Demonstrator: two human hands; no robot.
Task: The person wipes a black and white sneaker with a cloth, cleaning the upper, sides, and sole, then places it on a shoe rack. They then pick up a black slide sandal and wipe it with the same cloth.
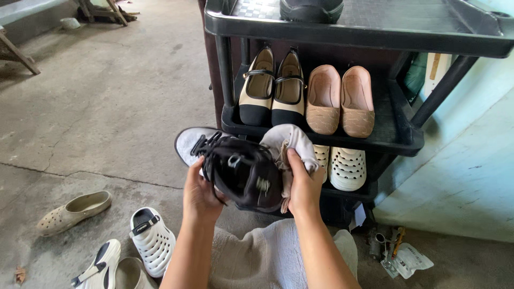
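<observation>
A black sneaker [243, 171] with a white mesh toe and black laces is held in front of a black plastic shoe rack [396, 140]. My left hand [199, 194] grips the sneaker's left side from below. My right hand [303, 184] presses a pale cloth [289, 140] against the sneaker's right side. The sneaker's toe points up and to the left.
On the rack's middle shelf stand cream-and-black strap shoes [272, 88] and tan flats [340, 100]; white clogs [347, 168] sit below, a dark shoe [311, 9] on top. A beige clog [74, 212] and white clogs [152, 239] lie on the concrete floor at left. Small tools [390, 247] lie at right.
</observation>
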